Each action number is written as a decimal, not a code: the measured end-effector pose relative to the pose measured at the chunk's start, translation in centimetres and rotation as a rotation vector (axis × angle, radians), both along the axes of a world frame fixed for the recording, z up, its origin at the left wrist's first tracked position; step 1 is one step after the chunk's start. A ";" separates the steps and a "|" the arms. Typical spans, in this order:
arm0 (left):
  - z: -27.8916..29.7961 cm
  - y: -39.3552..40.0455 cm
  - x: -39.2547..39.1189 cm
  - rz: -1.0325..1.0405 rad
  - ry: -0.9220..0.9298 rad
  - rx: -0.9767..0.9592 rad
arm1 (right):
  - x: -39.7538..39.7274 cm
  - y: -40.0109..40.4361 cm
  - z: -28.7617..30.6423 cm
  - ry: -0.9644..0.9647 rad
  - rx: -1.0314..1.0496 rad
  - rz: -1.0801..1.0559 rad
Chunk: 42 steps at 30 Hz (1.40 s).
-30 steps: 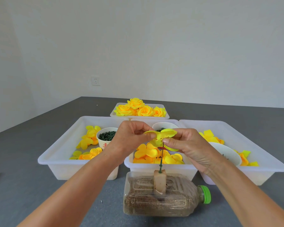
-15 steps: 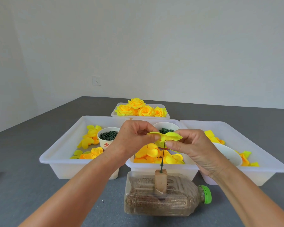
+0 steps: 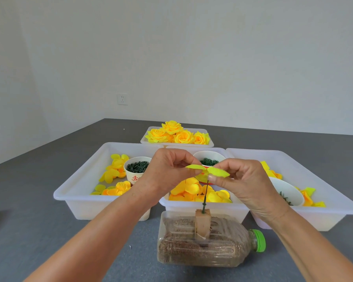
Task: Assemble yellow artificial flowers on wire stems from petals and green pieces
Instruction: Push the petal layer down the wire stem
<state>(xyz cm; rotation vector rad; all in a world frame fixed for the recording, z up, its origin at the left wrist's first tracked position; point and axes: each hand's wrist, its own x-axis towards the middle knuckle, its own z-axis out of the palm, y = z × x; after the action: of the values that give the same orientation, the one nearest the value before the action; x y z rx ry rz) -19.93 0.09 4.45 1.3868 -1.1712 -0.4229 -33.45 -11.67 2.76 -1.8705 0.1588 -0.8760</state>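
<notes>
The left hand and right hand still pinch the yellow petal atop the wire stem, now flattened level instead of cupped; the stem stands in the block on the bottle.

Soft, even daylight fills the scene, bright but without glare, and the pale wall shades gently darker toward the left corner. Shadows are faint and diffuse: a soft one lies under the bottle on the grey table and beneath the white trays. Focus is sharp at centre, while the wide lens stretches the forearms and bends the table edges toward the frame borders.
</notes>
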 end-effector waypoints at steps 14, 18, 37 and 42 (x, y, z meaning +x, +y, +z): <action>-0.2 0.5 -0.1 0.050 -0.118 -0.040 | -0.3 0.7 -0.2 -0.059 -0.191 -0.097; -0.7 0.8 -0.3 0.174 -0.334 -0.096 | -0.3 0.3 -0.5 -0.116 -0.520 -0.202; -4.3 0.6 -0.1 0.261 -1.016 -0.294 | -0.6 -0.3 -3.2 -0.129 -1.003 -0.314; -5.9 0.9 0.0 0.247 -1.056 -0.292 | -0.9 -0.4 -4.4 -0.113 -0.997 -0.283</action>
<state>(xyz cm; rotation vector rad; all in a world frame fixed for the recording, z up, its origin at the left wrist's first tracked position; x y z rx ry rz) -19.90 1.00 -1.42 1.4799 -1.7584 0.7345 -34.36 -12.04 -1.61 -2.7429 -0.1191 -1.4135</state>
